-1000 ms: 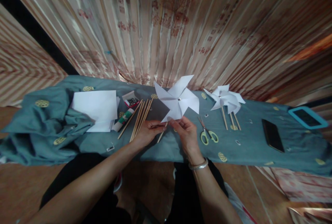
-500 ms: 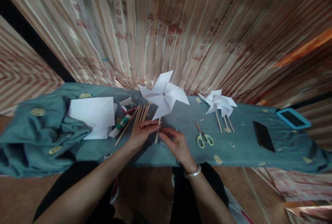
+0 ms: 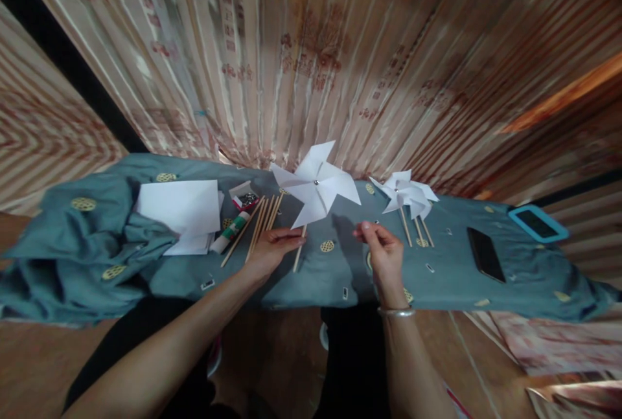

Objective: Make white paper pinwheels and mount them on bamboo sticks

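My left hand [image 3: 276, 247] is closed around the upper part of a wooden stick [image 3: 300, 254]. The stick carries a white paper pinwheel [image 3: 326, 187] with a silvery pin at its centre, blades turned towards me. My right hand [image 3: 386, 250] is held above the cloth, to the right of the pinwheel, its fingers curled in and the thumb on top. Nothing shows between those fingers. The green-handled scissors seen earlier are hidden behind this hand. Other white pinwheels [image 3: 404, 191] on sticks lie just beyond it, partly overlapping.
A teal cloth [image 3: 311, 283] covers the narrow table. On the left lie white paper sheets [image 3: 179, 208], a glue stick [image 3: 229, 232], several wooden sticks [image 3: 262, 221] and a small box of pins [image 3: 244, 197]. A black phone [image 3: 486, 254] and a blue-framed tablet [image 3: 538, 223] lie right. A curtain [image 3: 311, 108] hangs behind.
My right hand has left the stick and moved right, curling its fingers and covering the scissors. My left hand keeps its hold on the stick. The view has shifted slightly.
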`<state>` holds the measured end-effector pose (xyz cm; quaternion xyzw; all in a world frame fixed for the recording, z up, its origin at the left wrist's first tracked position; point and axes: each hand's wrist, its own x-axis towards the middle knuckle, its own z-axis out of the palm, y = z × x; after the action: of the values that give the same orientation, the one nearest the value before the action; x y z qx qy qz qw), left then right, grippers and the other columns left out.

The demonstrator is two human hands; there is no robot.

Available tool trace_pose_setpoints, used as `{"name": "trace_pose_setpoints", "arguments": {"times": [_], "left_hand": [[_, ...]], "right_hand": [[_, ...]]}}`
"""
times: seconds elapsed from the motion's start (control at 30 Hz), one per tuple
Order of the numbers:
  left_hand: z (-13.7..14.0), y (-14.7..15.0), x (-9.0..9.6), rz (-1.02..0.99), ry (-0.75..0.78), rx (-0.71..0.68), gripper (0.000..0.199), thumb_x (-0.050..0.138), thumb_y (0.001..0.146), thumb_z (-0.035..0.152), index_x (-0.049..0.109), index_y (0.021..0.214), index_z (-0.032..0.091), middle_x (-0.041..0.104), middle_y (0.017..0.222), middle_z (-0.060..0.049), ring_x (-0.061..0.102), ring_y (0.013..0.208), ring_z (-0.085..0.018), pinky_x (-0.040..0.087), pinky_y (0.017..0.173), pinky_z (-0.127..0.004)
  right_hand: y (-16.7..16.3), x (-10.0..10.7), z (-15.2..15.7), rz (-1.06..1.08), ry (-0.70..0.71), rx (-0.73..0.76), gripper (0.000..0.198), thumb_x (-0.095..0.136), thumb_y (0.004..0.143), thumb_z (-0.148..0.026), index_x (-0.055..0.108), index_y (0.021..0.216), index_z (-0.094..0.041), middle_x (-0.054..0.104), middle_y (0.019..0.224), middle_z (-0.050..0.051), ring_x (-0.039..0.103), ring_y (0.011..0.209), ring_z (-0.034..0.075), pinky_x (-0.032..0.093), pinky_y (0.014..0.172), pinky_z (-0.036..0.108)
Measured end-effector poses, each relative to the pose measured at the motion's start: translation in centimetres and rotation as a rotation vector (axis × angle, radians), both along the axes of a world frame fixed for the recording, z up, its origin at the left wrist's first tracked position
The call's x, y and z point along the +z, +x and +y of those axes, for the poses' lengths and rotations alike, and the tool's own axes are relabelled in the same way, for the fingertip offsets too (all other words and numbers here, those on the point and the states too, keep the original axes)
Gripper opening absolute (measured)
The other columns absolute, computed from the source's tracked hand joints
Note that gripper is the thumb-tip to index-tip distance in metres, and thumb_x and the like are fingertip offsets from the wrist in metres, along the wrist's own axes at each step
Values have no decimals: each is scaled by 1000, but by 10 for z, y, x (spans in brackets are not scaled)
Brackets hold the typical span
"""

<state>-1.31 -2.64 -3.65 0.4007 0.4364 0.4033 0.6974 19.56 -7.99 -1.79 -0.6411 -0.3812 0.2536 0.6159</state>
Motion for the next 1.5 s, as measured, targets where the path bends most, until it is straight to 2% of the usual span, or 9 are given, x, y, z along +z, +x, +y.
{"name": "trace_pose_setpoints", "arguments": {"times": [0.1,0.2,0.43,0.57,0.9,1.17,1.37,1.5], "left_hand": [[-6,0,-4,43,4,-43,31,86,47,32,77,73,17,77,81,-6,68,81,-22,50,88,-36],[-13,-1,-7,92,19,-120,30,85,50,33,78,74,18,77,81,-6,68,80,-21,50,86,-35],[-19,-1,-6,127,63,-210,24,80,56,31,78,77,19,77,82,-5,67,76,-19,50,82,-32],[-15,0,-8,151,87,-188,26,80,57,31,77,78,17,76,81,-5,66,76,-20,50,80,-32],[-14,4,-5,152,62,-136,27,80,54,33,77,76,18,77,82,-6,67,81,-22,50,85,-35],[-10,6,-5,117,31,-54,29,83,48,34,77,71,19,76,78,-5,67,78,-22,51,86,-36],[-8,8,-5,122,34,-38,37,87,42,39,76,72,19,76,80,-6,68,83,-24,51,87,-37],[-6,9,-7,152,62,-9,38,85,45,41,76,75,19,77,83,-7,68,85,-25,51,88,-38]], "right_hand": [[17,2,-1,96,70,-117,33,78,65,-47,73,81,-19,73,74,2,63,69,15,48,73,31],[21,5,-4,97,90,-108,37,80,63,-46,74,88,-19,74,80,3,65,74,17,49,77,33],[15,10,-8,64,29,-72,27,81,60,-40,74,76,-19,70,66,-1,59,62,13,47,65,29],[12,10,-8,62,14,-75,25,81,58,-39,73,70,-19,68,62,-2,55,59,12,44,61,27],[-9,1,-8,137,-46,53,27,81,58,-42,73,70,-19,66,59,-1,55,57,12,43,60,27],[-26,5,-7,365,-75,113,29,86,52,-40,73,67,-19,66,57,-2,56,55,10,46,61,26],[-37,6,-5,554,-71,182,29,88,49,-38,73,63,-19,66,55,-3,55,52,7,44,56,21],[-45,5,-2,661,-67,210,27,88,50,-36,72,63,-19,66,56,-3,57,54,8,46,57,21]]}}
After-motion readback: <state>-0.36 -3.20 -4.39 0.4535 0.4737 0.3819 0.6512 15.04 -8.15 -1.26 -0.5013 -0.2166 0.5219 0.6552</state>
